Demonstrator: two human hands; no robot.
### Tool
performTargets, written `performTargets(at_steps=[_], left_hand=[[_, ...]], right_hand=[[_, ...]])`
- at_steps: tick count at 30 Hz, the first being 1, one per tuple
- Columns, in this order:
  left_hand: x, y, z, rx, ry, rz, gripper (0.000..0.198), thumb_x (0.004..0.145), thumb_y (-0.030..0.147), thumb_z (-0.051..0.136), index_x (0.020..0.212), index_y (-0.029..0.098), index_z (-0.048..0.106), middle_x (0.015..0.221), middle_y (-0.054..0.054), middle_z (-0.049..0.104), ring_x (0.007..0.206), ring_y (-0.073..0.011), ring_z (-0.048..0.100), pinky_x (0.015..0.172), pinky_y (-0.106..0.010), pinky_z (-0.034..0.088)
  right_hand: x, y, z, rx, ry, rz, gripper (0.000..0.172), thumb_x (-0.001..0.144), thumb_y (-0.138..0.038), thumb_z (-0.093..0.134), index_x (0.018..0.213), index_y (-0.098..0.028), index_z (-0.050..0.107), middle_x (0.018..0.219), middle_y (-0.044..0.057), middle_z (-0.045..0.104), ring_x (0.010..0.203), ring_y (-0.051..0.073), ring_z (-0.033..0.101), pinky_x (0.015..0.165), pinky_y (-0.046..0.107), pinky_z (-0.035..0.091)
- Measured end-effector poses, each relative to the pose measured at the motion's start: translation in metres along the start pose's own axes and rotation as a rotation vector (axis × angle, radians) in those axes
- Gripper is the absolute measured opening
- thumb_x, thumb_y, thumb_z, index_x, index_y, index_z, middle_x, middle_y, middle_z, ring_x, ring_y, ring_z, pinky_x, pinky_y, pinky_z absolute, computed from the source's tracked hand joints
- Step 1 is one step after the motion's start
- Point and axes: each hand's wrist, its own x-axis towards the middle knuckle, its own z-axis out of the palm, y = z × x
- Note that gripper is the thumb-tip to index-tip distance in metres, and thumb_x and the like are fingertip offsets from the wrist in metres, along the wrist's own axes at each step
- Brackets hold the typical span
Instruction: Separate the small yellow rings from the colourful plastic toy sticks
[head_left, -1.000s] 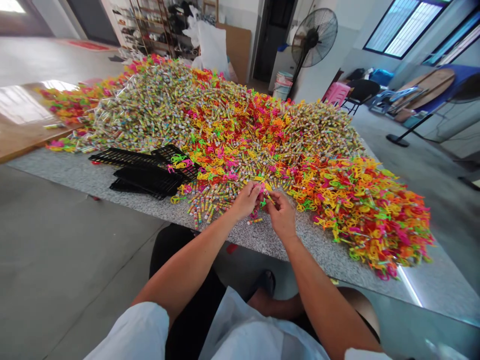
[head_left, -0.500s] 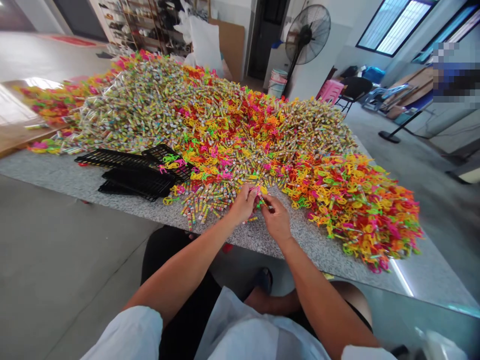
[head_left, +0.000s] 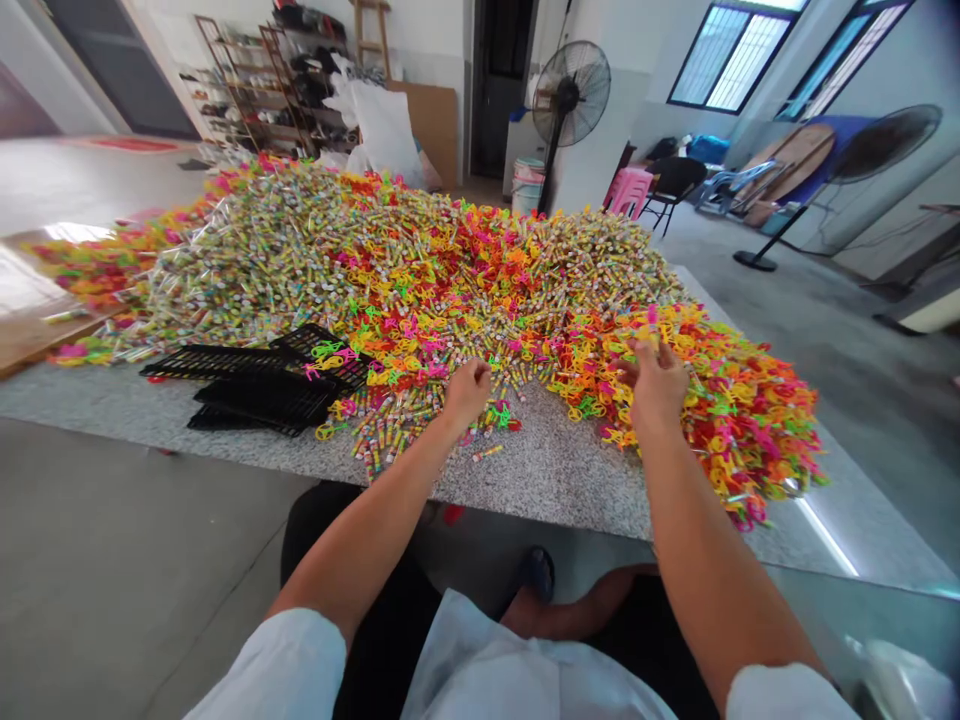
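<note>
My left hand (head_left: pixel 468 392) is closed, its fingers curled together above the near edge of the small printed tubes (head_left: pixel 401 425). Whatever it may hold is hidden. My right hand (head_left: pixel 660 385) reaches over the right-hand heap of bright plastic pieces (head_left: pixel 735 400), with thumb and fingers apart. A pink piece (head_left: pixel 652 316) shows just beyond its fingertips; I cannot tell whether it touches them. Between the hands, a few green and red pieces (head_left: pixel 499 413) and a single tube (head_left: pixel 487 453) lie on the speckled tabletop (head_left: pixel 547 470).
Black slotted trays (head_left: pixel 259 400) lie stacked at the left front. A big mound of tubes (head_left: pixel 262 250) mixed with coloured pieces spreads across the back. Beyond the table stand a floor fan (head_left: pixel 570 95), pink stools (head_left: pixel 630 190) and a second fan (head_left: pixel 885 145).
My hands have separated from a shared hold on a pink-and-yellow piece and tube. The right moved to the right-hand heap and opened; the left shifted slightly left. The camera view tilted up.
</note>
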Motion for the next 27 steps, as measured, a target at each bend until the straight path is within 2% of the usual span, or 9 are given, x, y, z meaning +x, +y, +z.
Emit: performTargets(at_steps=[2, 4, 5, 7, 9, 12, 18, 22, 27], left_hand=[[0.016, -0.001, -0.003, 0.208, -0.003, 0.098, 0.021, 0.093, 0.020, 0.052, 0.107, 0.018, 0.067, 0.106, -0.011, 0.071, 0.104, -0.0243, 0.063, 0.099, -0.041, 0.048], [0.028, 0.002, 0.000, 0.350, -0.063, 0.197, 0.028, 0.091, 0.018, 0.054, 0.114, 0.017, 0.068, 0.117, -0.013, 0.069, 0.117, -0.0272, 0.059, 0.109, -0.045, 0.041], [0.033, 0.004, 0.003, 0.394, -0.119, 0.254, 0.033, 0.090, 0.017, 0.054, 0.120, 0.017, 0.067, 0.122, -0.013, 0.068, 0.122, -0.0275, 0.056, 0.113, -0.045, 0.038], [0.039, 0.008, 0.012, 0.461, -0.245, 0.364, 0.045, 0.090, 0.014, 0.052, 0.133, 0.018, 0.063, 0.135, -0.013, 0.062, 0.130, -0.0268, 0.051, 0.116, -0.042, 0.036], [0.043, 0.011, 0.023, 0.546, -0.349, 0.445, 0.054, 0.089, 0.014, 0.052, 0.143, 0.019, 0.055, 0.147, -0.013, 0.053, 0.139, -0.0276, 0.044, 0.118, -0.043, 0.034], [0.052, 0.016, 0.038, 0.610, -0.396, 0.469, 0.063, 0.088, 0.017, 0.054, 0.151, 0.023, 0.047, 0.157, -0.011, 0.042, 0.147, -0.0303, 0.033, 0.119, -0.046, 0.031], [0.088, 0.036, 0.075, 0.606, -0.353, 0.437, 0.058, 0.096, 0.032, 0.050, 0.154, 0.032, 0.042, 0.164, -0.009, 0.032, 0.150, -0.0328, 0.027, 0.119, -0.053, 0.027], [0.108, 0.042, 0.094, 0.616, -0.382, 0.424, 0.063, 0.090, 0.044, 0.061, 0.150, 0.029, 0.048, 0.160, -0.012, 0.038, 0.147, -0.0394, 0.029, 0.118, -0.059, 0.025], [0.112, 0.028, 0.089, 0.638, -0.378, 0.372, 0.047, 0.092, 0.046, 0.060, 0.135, 0.026, 0.062, 0.151, -0.013, 0.047, 0.134, -0.0386, 0.044, 0.112, -0.059, 0.030]], right_hand=[[-0.006, 0.010, 0.012, -0.084, -0.132, 0.054, 0.054, 0.089, -0.046, 0.059, 0.136, -0.018, 0.057, 0.105, 0.008, 0.072, 0.060, 0.016, 0.069, 0.051, 0.028, 0.053], [-0.027, 0.028, 0.032, -0.319, -0.375, 0.069, 0.043, 0.089, -0.042, 0.061, 0.124, -0.017, 0.065, 0.094, 0.007, 0.073, 0.064, 0.018, 0.070, 0.058, 0.029, 0.055], [-0.040, 0.039, 0.045, -0.459, -0.505, 0.022, 0.034, 0.090, -0.039, 0.060, 0.115, -0.018, 0.070, 0.092, 0.007, 0.074, 0.072, 0.020, 0.072, 0.065, 0.030, 0.056], [-0.064, 0.057, 0.070, -0.719, -0.619, -0.101, 0.025, 0.092, -0.035, 0.059, 0.103, -0.018, 0.073, 0.097, 0.009, 0.074, 0.090, 0.022, 0.072, 0.080, 0.031, 0.054], [-0.080, 0.069, 0.090, -0.916, -0.614, -0.182, 0.026, 0.095, -0.035, 0.057, 0.105, -0.018, 0.072, 0.110, 0.012, 0.072, 0.098, 0.023, 0.070, 0.085, 0.031, 0.051], [-0.094, 0.078, 0.104, -1.054, -0.563, -0.218, 0.030, 0.098, -0.037, 0.053, 0.115, -0.018, 0.068, 0.121, 0.015, 0.066, 0.094, 0.022, 0.069, 0.082, 0.031, 0.049], [-0.103, 0.099, 0.088, -0.902, -0.552, -0.338, 0.023, 0.098, -0.032, 0.053, 0.109, -0.019, 0.069, 0.107, 0.009, 0.068, 0.096, 0.020, 0.066, 0.086, 0.027, 0.046], [-0.099, 0.107, 0.084, -0.838, -0.496, -0.328, 0.022, 0.097, -0.031, 0.052, 0.104, -0.019, 0.069, 0.104, 0.007, 0.069, 0.094, 0.020, 0.065, 0.086, 0.028, 0.047], [-0.096, 0.106, 0.087, -0.830, -0.505, -0.298, 0.020, 0.096, -0.031, 0.054, 0.104, -0.019, 0.068, 0.104, 0.008, 0.069, 0.095, 0.021, 0.065, 0.086, 0.029, 0.046]])
